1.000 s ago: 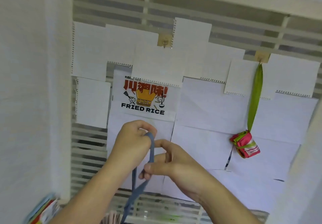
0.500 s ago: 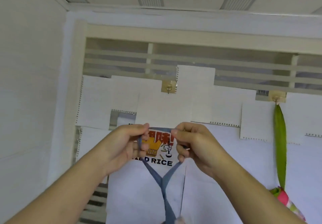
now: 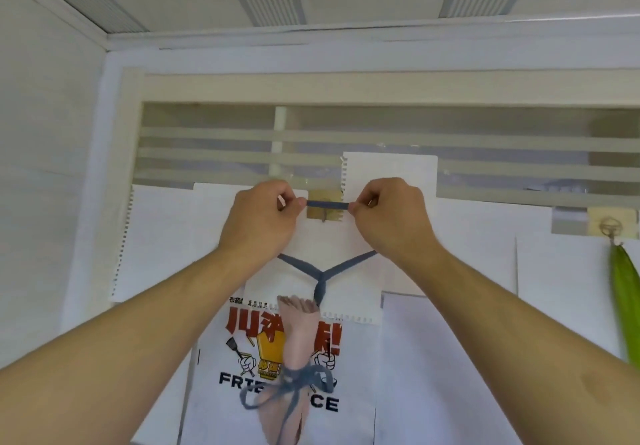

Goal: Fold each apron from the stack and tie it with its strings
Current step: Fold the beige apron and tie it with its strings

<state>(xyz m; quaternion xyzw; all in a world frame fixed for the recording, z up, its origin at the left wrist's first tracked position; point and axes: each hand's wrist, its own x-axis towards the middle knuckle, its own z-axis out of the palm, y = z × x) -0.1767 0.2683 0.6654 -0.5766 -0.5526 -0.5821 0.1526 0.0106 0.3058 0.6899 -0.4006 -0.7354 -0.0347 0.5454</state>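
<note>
At 1 hook (image 3: pixel 324 214) — 2 hands, 1 strap (image 3: pixel 327 204)

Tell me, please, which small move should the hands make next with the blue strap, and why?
Probably lower the blue strap behind the hook: both hands pinch it taut across the hook's plate, and the tied pink apron hangs below.
</note>
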